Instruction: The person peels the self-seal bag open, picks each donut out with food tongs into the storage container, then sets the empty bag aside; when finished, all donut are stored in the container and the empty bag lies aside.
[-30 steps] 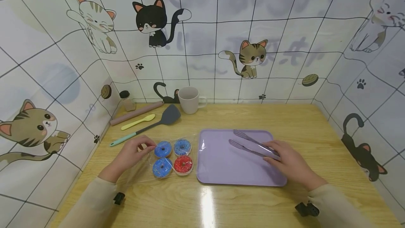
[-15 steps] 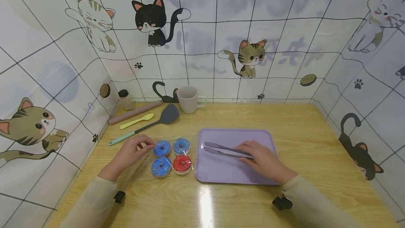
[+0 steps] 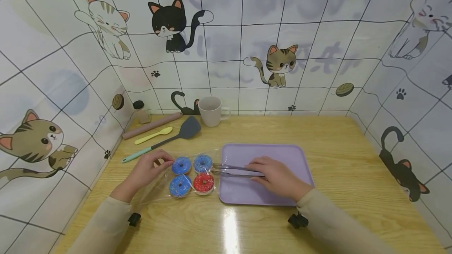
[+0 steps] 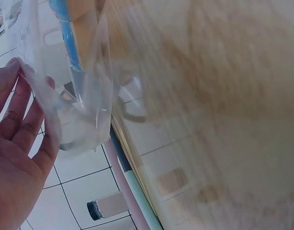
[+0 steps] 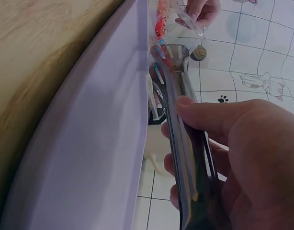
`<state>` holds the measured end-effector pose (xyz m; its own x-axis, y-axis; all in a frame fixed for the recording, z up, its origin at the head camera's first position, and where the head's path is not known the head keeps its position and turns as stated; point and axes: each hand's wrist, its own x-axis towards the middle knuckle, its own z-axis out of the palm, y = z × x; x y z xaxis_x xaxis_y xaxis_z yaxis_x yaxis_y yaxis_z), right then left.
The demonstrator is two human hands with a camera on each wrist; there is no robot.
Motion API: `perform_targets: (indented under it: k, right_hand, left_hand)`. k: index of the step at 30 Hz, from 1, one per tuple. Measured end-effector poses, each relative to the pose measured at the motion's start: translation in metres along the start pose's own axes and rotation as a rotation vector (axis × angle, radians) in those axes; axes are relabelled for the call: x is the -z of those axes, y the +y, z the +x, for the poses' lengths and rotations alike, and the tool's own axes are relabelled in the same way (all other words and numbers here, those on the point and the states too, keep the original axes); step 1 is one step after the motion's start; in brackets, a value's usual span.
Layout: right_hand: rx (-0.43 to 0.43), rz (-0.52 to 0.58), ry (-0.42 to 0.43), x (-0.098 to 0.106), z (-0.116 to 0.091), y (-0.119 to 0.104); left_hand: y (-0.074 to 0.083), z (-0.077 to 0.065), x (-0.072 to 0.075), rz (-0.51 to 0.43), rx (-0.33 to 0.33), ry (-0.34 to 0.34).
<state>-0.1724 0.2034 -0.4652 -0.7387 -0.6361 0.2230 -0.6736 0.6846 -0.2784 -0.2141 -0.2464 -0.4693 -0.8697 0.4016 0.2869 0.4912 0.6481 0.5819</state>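
Note:
My left hand (image 3: 148,170) pinches the edge of a clear plastic bag (image 4: 92,120) between thumb and fingertips, its opening facing right. Inside lie a red doughnut (image 3: 208,187) and several blue ones, among them the upper right doughnut (image 3: 203,159). Metal tongs (image 3: 234,167) are gripped in my right hand (image 3: 277,177), which hovers over the lilac tray (image 3: 240,195). The two tong tips stand apart and reach left past the tray's rim, overlapping the bag's right side by the upper blue and red doughnuts. In the right wrist view, my thumb presses along the upper arm of the tongs (image 5: 183,143).
Behind my left hand lie a dark spatula (image 3: 190,127) with a mint handle, a yellow spoon (image 3: 153,135) and a brownish-pink rolling pin (image 3: 152,126). A mug (image 3: 210,113) and a black-capped jar (image 3: 142,113) stand along the back wall on the wooden table (image 3: 339,148).
My right hand has carried the tongs left across the tray, turning them to point at the bag, so the tips now meet its right edge. My left hand keeps its place on the bag.

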Motion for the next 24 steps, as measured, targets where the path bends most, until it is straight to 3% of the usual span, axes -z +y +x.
perform_targets:
  k: [17,24]
  right_hand:
    - [-0.114,0.024,-0.041,-0.008,0.022,-0.001]
    - [-0.109,0.055,-0.055,-0.013,0.028,0.0]
  left_hand:
    - [-0.002,0.002,-0.001,0.01,-0.043,-0.004]
    - [-0.001,0.003,-0.003,0.007,-0.037,-0.004]
